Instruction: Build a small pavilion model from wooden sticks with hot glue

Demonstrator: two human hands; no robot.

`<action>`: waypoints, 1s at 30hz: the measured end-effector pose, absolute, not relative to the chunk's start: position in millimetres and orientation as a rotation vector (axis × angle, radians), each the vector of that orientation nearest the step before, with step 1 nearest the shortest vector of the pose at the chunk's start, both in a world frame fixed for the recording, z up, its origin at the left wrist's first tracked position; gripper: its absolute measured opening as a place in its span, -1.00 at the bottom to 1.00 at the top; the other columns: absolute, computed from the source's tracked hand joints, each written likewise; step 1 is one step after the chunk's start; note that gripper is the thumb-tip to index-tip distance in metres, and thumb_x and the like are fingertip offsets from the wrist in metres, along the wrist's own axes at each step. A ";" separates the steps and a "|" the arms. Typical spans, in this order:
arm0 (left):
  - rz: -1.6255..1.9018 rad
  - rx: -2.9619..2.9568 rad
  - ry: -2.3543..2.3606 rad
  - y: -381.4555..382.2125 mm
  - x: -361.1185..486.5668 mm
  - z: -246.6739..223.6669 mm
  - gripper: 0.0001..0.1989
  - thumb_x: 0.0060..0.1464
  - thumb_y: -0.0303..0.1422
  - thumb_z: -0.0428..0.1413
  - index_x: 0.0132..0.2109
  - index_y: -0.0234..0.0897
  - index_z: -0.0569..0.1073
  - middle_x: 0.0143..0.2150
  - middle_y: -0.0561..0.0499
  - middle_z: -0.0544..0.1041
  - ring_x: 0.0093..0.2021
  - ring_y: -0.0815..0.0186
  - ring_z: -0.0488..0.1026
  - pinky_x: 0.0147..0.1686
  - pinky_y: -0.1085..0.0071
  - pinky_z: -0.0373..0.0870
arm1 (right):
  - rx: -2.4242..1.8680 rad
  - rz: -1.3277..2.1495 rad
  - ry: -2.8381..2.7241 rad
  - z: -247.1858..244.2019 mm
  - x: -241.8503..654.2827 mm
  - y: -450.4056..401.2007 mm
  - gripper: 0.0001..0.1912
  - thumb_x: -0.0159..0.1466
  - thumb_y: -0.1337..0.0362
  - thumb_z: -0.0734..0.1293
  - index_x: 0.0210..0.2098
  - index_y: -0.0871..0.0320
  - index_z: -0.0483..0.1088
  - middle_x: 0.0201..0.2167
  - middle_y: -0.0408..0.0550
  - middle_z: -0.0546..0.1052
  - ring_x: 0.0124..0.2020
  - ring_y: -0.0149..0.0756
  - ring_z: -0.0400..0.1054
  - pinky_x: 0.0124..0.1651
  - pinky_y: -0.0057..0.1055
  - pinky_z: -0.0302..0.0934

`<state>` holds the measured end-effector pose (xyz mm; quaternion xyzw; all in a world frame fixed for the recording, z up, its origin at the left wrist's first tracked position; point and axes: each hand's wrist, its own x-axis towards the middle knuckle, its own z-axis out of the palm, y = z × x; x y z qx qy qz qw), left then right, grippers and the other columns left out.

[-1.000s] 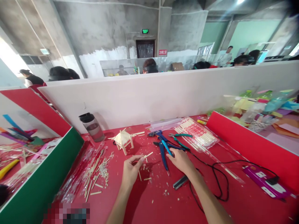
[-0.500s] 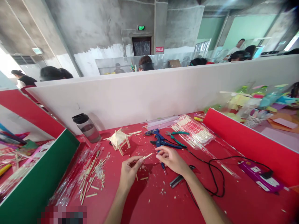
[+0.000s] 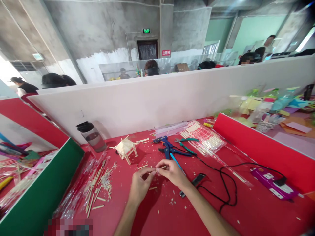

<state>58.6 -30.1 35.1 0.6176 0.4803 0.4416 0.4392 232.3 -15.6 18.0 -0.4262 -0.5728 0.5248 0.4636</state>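
Note:
My left hand (image 3: 141, 183) and my right hand (image 3: 173, 173) meet fingertip to fingertip above the red table. Both are closed in a pinch on a short wooden stick (image 3: 162, 167), mostly covered by the fingers. Beyond them, to the left, stands a small pavilion-like model (image 3: 125, 148) built of sticks, with a pointed roof and legs. A blue pen-like tool (image 3: 177, 163) lies just behind my right hand. Under my right forearm's edge is a box-cutter-like tool (image 3: 193, 185), dark and silver. Short stick pieces (image 3: 153, 188) lie by my left hand.
Blue-handled pliers (image 3: 169, 149), green-handled cutters (image 3: 188, 144) and bagged sticks (image 3: 204, 136) lie behind. At left are a water bottle (image 3: 91, 136), loose sticks (image 3: 94, 188) and a green divider (image 3: 46, 183). A black cable runs to a purple power strip (image 3: 273, 183) at right.
My right hand has moved left and closed, its fingertips joining my left hand's at the stick. The stick was plainly visible in my left hand before; now fingers mostly cover it.

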 end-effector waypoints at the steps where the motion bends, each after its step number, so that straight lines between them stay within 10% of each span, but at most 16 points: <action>1: 1.089 1.541 1.190 -30.2 58.6 35.5 -0.75 0.08 -0.21 0.21 -0.21 -0.25 0.68 -0.24 -0.17 0.66 -0.21 0.09 0.58 -0.13 0.23 0.44 | -1.051 1.295 -1.410 17.2 232.7 -15.2 -0.80 0.18 0.14 0.41 -0.31 0.15 0.50 -0.42 -0.09 0.57 -0.37 -0.25 0.50 -0.25 -0.34 0.35; 30: 0.877 1.432 0.983 -27.3 41.8 28.9 -0.68 -0.01 -0.19 0.30 -0.17 -0.34 0.68 -0.28 -0.22 0.67 -0.27 0.07 0.60 -0.19 0.20 0.50 | -0.988 1.544 -1.405 35.3 247.9 -19.9 -0.82 0.10 0.21 0.47 -0.33 0.16 0.49 -0.52 -0.18 0.54 -0.47 -0.36 0.42 -0.33 -0.43 0.24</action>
